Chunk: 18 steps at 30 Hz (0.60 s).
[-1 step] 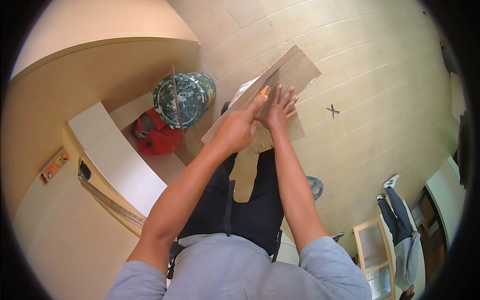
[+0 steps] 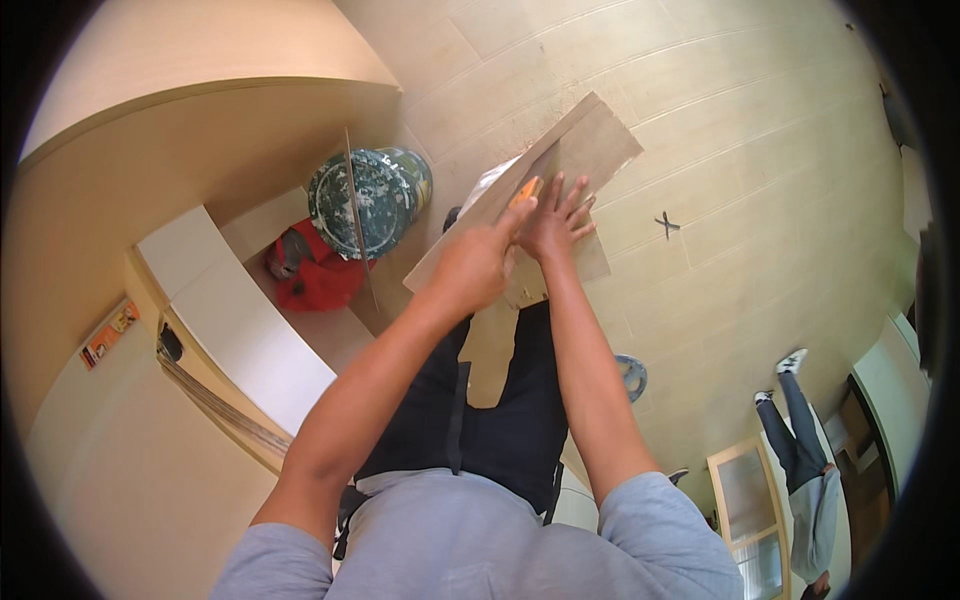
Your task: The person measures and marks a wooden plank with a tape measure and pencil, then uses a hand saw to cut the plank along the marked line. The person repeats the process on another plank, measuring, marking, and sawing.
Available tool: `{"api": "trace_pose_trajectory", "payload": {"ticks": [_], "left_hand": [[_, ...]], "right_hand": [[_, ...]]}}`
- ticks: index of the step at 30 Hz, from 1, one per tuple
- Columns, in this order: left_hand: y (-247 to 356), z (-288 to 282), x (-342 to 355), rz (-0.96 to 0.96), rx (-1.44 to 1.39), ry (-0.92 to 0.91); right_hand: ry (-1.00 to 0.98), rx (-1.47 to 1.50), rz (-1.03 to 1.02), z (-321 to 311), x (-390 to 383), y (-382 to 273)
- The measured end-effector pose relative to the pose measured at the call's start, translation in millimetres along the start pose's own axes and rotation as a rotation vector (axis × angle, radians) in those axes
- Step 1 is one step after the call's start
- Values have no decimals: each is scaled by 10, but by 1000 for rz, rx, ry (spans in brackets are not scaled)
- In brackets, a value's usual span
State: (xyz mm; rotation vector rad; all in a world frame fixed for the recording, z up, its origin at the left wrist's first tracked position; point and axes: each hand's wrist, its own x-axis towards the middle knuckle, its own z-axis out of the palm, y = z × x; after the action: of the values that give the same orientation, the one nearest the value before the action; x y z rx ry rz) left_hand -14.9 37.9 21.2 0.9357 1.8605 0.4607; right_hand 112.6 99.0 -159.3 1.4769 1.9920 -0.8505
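My left hand (image 2: 478, 262) is closed round the orange handle (image 2: 526, 190) of what looks like a handsaw, its thin grey blade (image 2: 545, 160) lying along the top of a pale wood-look board (image 2: 600, 140). The blade is partly hidden by my hand and hard to make out. Flat on the same board, close beside the tool, rests my right hand (image 2: 556, 228) with its fingers spread. The board lies at a slant over another piece (image 2: 590, 262) in front of my legs. Fine dust shows on the floor past its far edge.
A paint-spattered green bucket (image 2: 375, 200) stands left, a thin strip (image 2: 354, 190) across it, with a red bag (image 2: 325, 275) beside it. White panels (image 2: 235, 310) lie nearer. A dark cross-shaped thing (image 2: 667, 225) is on the tiled floor (image 2: 760, 180). Another person (image 2: 805, 470) stands at right.
My left hand and the orange handle have shifted slightly back toward me. My right hand stays on the board. The other person's feet have moved a little.
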Motion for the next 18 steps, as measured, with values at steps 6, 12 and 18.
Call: {"api": "trace_pose_trajectory", "payload": {"ticks": [6,12,18], "left_hand": [[119,-270,-530,-65,29,-52],[685,-915,-1370,-332,156,-263],[-158,-5,516,-1,81,-22]], "right_hand": [[-92,-25,43,-26,134,-86],[-123,18,28,-82,123,-72],[-12,-22,31,67,200,-51]]}}
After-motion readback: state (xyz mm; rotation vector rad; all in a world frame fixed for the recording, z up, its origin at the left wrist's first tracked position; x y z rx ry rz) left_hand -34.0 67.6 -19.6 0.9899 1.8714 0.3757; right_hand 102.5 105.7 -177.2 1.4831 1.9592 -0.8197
